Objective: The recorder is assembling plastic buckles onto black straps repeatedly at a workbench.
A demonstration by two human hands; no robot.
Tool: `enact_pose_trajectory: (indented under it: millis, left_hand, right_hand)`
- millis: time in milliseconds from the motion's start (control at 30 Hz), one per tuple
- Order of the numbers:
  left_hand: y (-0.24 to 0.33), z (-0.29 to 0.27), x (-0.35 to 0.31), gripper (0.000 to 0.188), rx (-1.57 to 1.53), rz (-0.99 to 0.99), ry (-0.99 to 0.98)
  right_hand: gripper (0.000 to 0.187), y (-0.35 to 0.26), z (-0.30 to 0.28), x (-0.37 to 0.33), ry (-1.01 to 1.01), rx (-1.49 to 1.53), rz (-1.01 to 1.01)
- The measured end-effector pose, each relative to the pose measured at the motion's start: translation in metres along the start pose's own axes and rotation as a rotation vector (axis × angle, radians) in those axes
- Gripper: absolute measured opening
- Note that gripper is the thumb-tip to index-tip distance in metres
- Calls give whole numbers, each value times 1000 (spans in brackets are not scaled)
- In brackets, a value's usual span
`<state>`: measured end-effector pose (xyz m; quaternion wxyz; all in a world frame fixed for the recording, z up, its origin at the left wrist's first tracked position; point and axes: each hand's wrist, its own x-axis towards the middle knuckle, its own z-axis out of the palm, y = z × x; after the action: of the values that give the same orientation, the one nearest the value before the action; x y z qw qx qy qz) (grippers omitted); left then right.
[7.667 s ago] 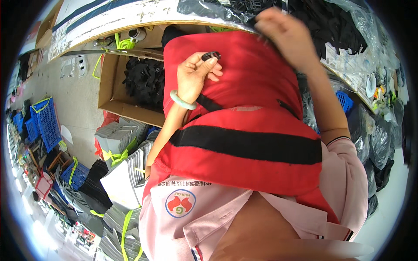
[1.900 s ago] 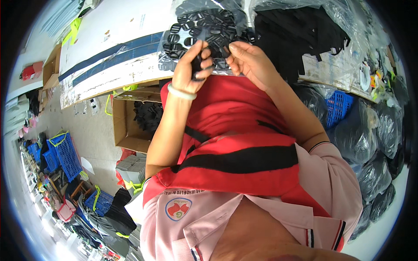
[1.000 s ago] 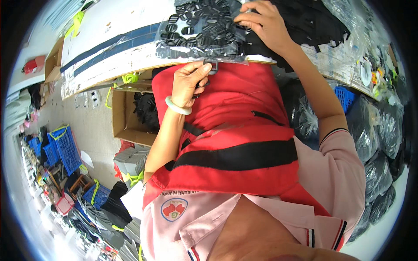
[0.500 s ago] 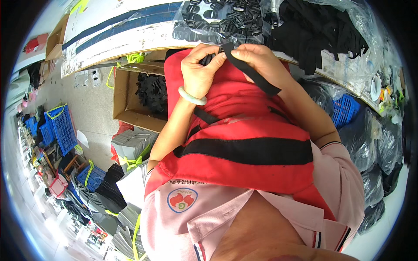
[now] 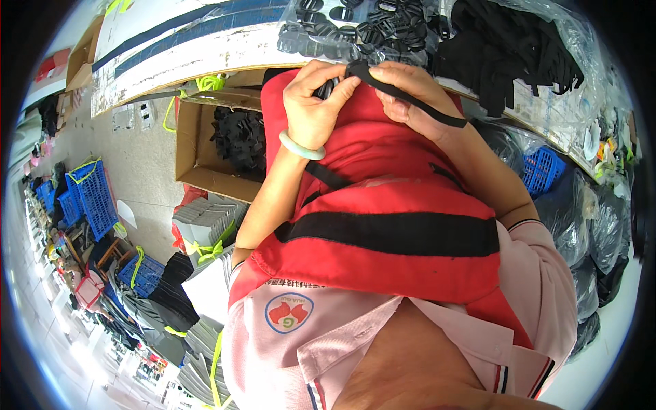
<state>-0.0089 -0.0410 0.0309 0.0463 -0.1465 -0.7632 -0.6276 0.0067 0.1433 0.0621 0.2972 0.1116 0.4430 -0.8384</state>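
Above my lap, near the table edge, both hands work close together. My left hand (image 5: pixel 309 109) is closed on a black buckle (image 5: pixel 326 88), its thumb and forefinger pinching next to the strap's looped end. The fingers partly cover the buckle. Between the thumb and fingers of my right hand (image 5: pixel 427 92) runs a short black webbing strap (image 5: pixel 425 106), bent over at the left and trailing free toward my right wrist. Whether the strap passes through the buckle is hidden.
Loose black buckles (image 5: pixel 389 31) lie in clear plastic on the white table (image 5: pixel 232 51). Black strap pieces (image 5: pixel 506 51) are heaped to the right. An open carton (image 5: pixel 212 181) with black pieces stands left of my lap; bagged goods (image 5: pixel 567 212) and a blue basket (image 5: pixel 543 169) are at right.
My right hand has shifted slightly right and turned. The strap's free end has swung up toward my right wrist, and its left end now curves over. The left hand keeps its pinch.
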Motion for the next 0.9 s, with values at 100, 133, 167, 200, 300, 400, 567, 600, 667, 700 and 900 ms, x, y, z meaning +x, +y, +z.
enact_pose_trajectory:
  millis: [100,133,167,200,300,400,567,600,667,700,900]
  left_hand:
    - [0,-1,-1,17,-30,9,2]
    - [-1,0,-1,17,-33,8,2]
    - [-3,0,-2,18,5,70,13]
    - [-4,0,-3,18,46,129,27]
    - [-2,-4,-7,20,111,198,-57]
    - [-4,-7,-10,21,-107,2,-66]
    - [-5,-11,-13,12,-915,-828,-25]
    - [-2,-8,-14,11,-865,-838,-8]
    - [4,-4,-14,11,-817,-851,13]
    - [7,-4,-13,11,-760,-812,28]
    - [2,-1,-16,7,-437,-576,145]
  right_hand:
    - [19,6,-7,4,-17,-31,-66]
    - [23,9,-8,5,-27,-81,-114]
    - [23,13,-7,7,-25,-82,-113]
    - [25,19,-5,11,27,-153,-178]
    - [29,18,-8,16,-18,-155,-181]
    - [30,15,-22,21,-204,-73,-33]
    - [19,33,-19,28,-34,-505,-437]
    - [14,36,-16,29,10,-632,-605]
    - [9,32,-11,21,49,-674,-583]
    - [10,29,-3,16,72,-686,-741]
    - [15,4,16,-4,216,-649,-572]
